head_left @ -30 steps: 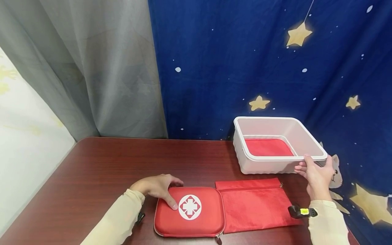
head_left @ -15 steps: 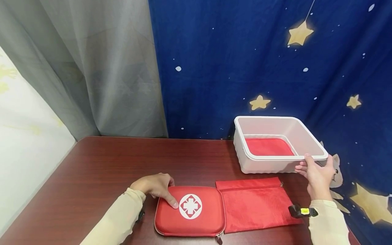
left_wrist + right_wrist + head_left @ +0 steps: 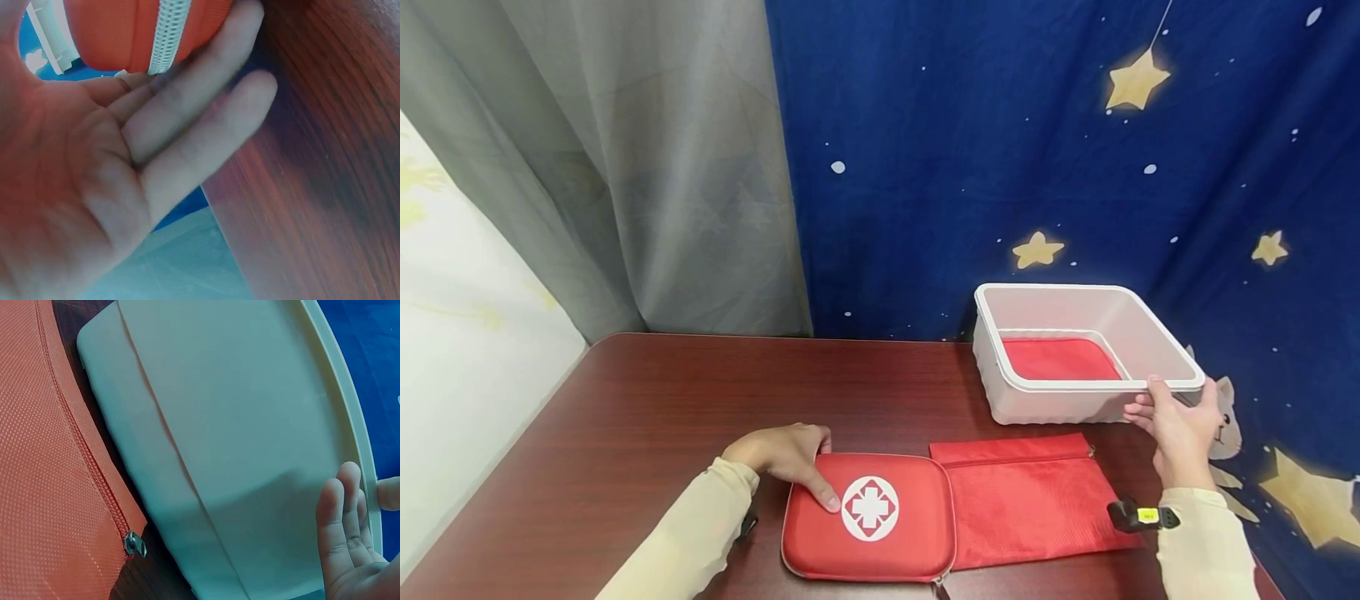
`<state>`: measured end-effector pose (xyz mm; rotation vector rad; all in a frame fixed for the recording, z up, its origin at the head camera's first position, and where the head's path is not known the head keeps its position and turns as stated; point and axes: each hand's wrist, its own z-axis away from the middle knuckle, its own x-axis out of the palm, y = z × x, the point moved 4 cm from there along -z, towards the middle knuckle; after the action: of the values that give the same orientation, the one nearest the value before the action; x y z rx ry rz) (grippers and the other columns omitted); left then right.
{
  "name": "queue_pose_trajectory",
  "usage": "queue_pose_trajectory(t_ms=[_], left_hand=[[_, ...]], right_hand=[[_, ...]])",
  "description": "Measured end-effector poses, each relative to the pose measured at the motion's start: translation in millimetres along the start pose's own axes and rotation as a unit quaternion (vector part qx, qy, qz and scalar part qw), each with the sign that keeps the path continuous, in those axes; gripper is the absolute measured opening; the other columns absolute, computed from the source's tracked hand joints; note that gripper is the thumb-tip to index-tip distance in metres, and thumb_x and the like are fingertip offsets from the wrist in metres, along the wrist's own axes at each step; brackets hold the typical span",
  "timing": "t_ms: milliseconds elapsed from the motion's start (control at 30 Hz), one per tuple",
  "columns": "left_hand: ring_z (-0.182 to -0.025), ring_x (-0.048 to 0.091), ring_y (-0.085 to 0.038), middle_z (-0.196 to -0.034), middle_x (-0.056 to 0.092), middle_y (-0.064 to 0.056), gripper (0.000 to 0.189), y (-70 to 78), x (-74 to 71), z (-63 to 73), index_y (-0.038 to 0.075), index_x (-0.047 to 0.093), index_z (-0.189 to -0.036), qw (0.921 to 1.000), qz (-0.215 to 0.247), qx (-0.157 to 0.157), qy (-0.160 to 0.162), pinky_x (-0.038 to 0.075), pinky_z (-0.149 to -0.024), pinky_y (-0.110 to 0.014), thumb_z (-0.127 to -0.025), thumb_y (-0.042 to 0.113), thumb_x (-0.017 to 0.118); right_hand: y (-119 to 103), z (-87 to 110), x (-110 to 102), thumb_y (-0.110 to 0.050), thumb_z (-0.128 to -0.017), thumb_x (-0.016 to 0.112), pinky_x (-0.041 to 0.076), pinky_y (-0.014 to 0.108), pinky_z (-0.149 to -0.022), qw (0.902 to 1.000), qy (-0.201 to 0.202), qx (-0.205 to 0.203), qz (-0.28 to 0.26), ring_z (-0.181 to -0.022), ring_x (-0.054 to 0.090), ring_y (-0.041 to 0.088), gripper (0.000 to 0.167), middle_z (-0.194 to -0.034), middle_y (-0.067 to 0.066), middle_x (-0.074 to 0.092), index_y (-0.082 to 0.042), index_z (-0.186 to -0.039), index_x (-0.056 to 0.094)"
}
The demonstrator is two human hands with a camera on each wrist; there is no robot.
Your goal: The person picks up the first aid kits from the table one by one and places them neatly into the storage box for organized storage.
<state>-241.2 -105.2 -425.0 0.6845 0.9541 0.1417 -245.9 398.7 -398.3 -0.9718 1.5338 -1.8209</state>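
My left hand (image 3: pixel 790 457) grips the left end of a red zippered first-aid case (image 3: pixel 917 542), thumb on its top beside the white cross emblem. In the left wrist view, fingers (image 3: pixel 194 134) reach under the case's zipped edge (image 3: pixel 112 37), close to the wood. My right hand (image 3: pixel 1182 432) holds the near right corner of a white plastic bin (image 3: pixel 1045 407), thumb over the rim and fingers against the outer wall, as the right wrist view also shows. Inside the bin lies a flat red item (image 3: pixel 1060 358), its kind unclear.
A flat red zippered pouch (image 3: pixel 1030 508) lies right of the case, touching or nearly touching it, in front of the bin. The dark wood table (image 3: pixel 662 417) extends to the left. Behind it hang a grey curtain (image 3: pixel 700 167) and a blue star-patterned curtain (image 3: pixel 925 167).
The left fingers have drawn in against the case's far left edge, and the case appears shifted very slightly to the right. The right hand stays on the bin.
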Motion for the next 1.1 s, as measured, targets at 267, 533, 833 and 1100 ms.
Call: queue_pose_trajectory(t_ms=[267,533,833,1100], left_hand=[[-0.061,0.064,-0.015,-0.086,0.062,-0.007,0.057,-3.4,4.5,-0.9,0.007,0.049,-0.105,0.9867,0.161,0.019,-0.018,0.056,-0.052,-0.034,-0.069,0.024,0.090],[-0.069,0.061,-0.016,-0.091,0.062,-0.006,0.057,-0.2,1.0,-5.6,0.006,0.049,-0.110,0.9789,0.190,0.073,0.008,0.050,-0.057,-0.028,-0.074,0.027,0.087],[-0.091,0.059,-0.018,-0.098,0.061,-0.005,0.048,3.5,-6.3,-9.3,0.006,0.055,-0.116,0.9763,0.185,0.094,0.063,0.051,-0.082,-0.033,-0.083,0.031,0.080],[-0.087,0.060,-0.018,-0.093,0.066,-0.003,0.042,6.6,-13.0,-11.3,0.003,0.065,-0.118,0.9705,0.178,0.130,0.098,0.051,-0.079,-0.033,-0.086,0.029,0.077]], right_hand=[[-0.8,0.2,0.9,-0.020,-0.097,0.065,0.057,0.026,-0.051,1.0000,0.000,0.004,0.005,-0.047,0.065,0.014,0.096,-0.065,0.000,0.063,-0.030,-0.160,-0.006],[-0.6,-0.5,1.5,-0.020,-0.096,0.065,0.057,0.026,-0.050,1.0000,0.005,0.004,0.006,-0.047,0.065,0.014,0.095,-0.065,0.000,0.062,-0.030,-0.160,-0.005],[0.1,-0.7,-0.2,-0.020,-0.096,0.065,0.057,0.027,-0.051,1.0000,0.005,0.006,0.006,-0.047,0.065,0.014,0.095,-0.065,0.000,0.063,-0.030,-0.160,-0.005],[0.0,0.0,0.4,-0.021,-0.096,0.066,0.057,0.026,-0.051,0.9999,0.003,0.008,0.008,-0.048,0.065,0.014,0.096,-0.066,0.000,0.063,-0.030,-0.160,-0.006]])
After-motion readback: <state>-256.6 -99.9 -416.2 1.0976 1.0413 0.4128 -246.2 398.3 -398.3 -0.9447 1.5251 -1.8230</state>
